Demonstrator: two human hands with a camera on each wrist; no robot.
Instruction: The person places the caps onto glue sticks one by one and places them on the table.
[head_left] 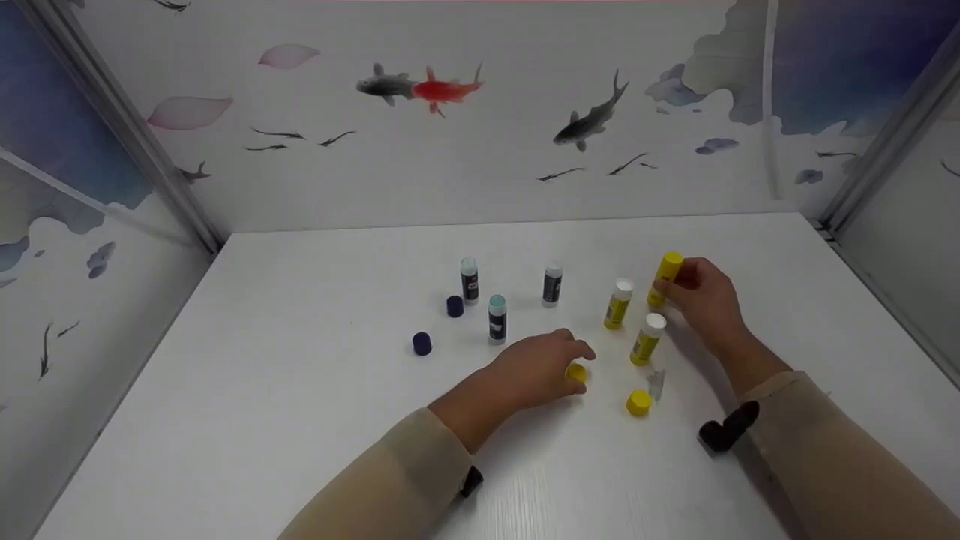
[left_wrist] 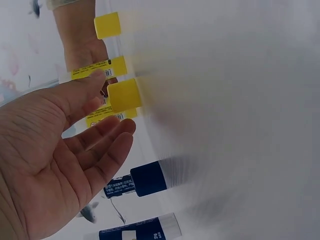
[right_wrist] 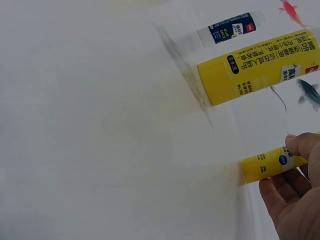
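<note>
My right hand (head_left: pixel 701 296) pinches an upright yellow glue stick (head_left: pixel 670 264) with a yellow cap on, its base at the white table; the right wrist view shows thumb and fingertips around its body (right_wrist: pixel 267 166). My left hand (head_left: pixel 536 367) is lowered over a loose yellow cap (head_left: pixel 576 373), thumb on one side and fingers on the other. In the left wrist view a gap shows between this cap (left_wrist: pixel 124 96) and the fingers. Two yellow glue sticks with white tops, one farther (head_left: pixel 618 306) and one nearer (head_left: pixel 646 341), stand between the hands. Another yellow cap (head_left: pixel 638 403) lies nearer me.
Navy glue sticks stand uncapped at the left (head_left: pixel 469 281), nearer the middle (head_left: pixel 497 322) and farther back (head_left: pixel 552 285). Two navy caps, one beside a stick (head_left: pixel 454 306) and one nearer (head_left: pixel 421 343), sit at the left. Fish-patterned panels (head_left: pixel 495 180) enclose the white table (head_left: pixel 300 337).
</note>
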